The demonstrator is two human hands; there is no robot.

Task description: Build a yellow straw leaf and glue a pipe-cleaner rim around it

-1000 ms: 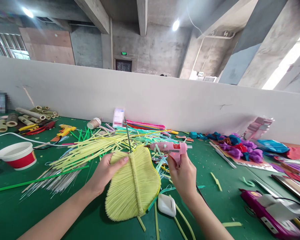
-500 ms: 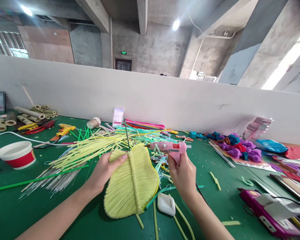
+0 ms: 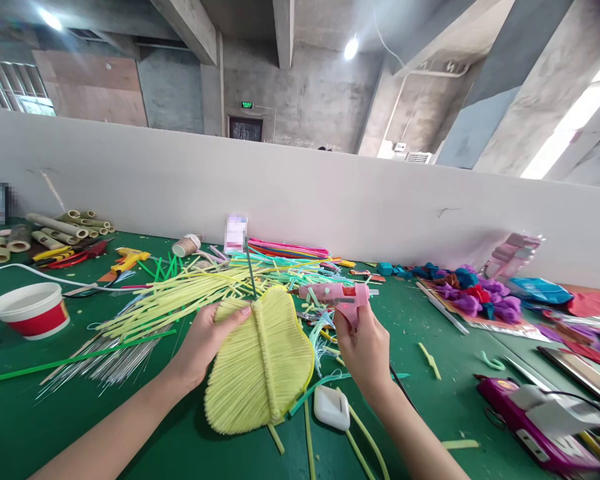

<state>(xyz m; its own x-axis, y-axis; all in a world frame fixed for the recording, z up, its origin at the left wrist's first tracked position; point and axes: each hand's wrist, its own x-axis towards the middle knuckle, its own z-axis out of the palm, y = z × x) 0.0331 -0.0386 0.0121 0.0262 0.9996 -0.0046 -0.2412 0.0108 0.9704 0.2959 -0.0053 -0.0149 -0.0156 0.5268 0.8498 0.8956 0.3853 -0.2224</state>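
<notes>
My left hand (image 3: 217, 337) grips the upper left edge of a yellow leaf-shaped piece (image 3: 245, 387) made of fuzzy pipe cleaners, its thumb pressed on the front. A thick fuzzy rib runs down the piece's middle, and a dark thin stem (image 3: 251, 270) sticks up from its top. In my right hand (image 3: 367, 350) is a pink hot glue gun (image 3: 350, 301), its handle wrapped by the fingers. The gun's nozzle points left, at the upper right edge of the leaf piece; whether it touches I cannot tell.
Yellow pipe cleaners (image 3: 180, 300) lie in a heap behind the leaf piece. A white earphone case (image 3: 331, 408) sits near my right wrist. Around them are a paper cup (image 3: 30, 313), a yellow glue gun (image 3: 130, 259), bamboo tubes (image 3: 55, 223), purple flowers (image 3: 480, 297) and a magenta power strip (image 3: 515, 413).
Hardly anything differs. The whole view has shifted slightly, and both hands keep their hold on the leaf piece and the glue gun.
</notes>
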